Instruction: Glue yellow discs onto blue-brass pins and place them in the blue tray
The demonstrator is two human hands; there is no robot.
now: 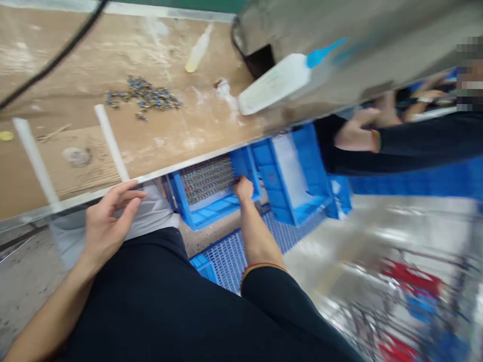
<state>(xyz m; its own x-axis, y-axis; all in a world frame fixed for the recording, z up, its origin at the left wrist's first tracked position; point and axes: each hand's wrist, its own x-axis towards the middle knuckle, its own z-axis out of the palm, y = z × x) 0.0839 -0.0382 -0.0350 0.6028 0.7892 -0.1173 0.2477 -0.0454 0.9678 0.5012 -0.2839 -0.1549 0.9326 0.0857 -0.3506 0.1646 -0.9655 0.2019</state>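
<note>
My left hand [111, 216] hovers by the front edge of the workbench [181, 136], fingers loosely bent and apart, with nothing in it. Reaching down past the bench edge, my right hand [244, 189] is at the right side of a blue crate [211, 205]. Its fingers are closed, and their tips are hidden, so what they hold cannot be made out. Inside that crate lie tight rows of small metal parts [207, 178]. On the bench is a loose pile of small blue-and-brass parts [151, 95].
A white bottle with a blue nozzle [277, 83] and a small clear bottle [198, 49] lie on the bench. Two white strips [111, 143] cross its left part. Another blue crate [281, 181] stands to the right. Beyond it, a co-worker's arm [415, 141] reaches in.
</note>
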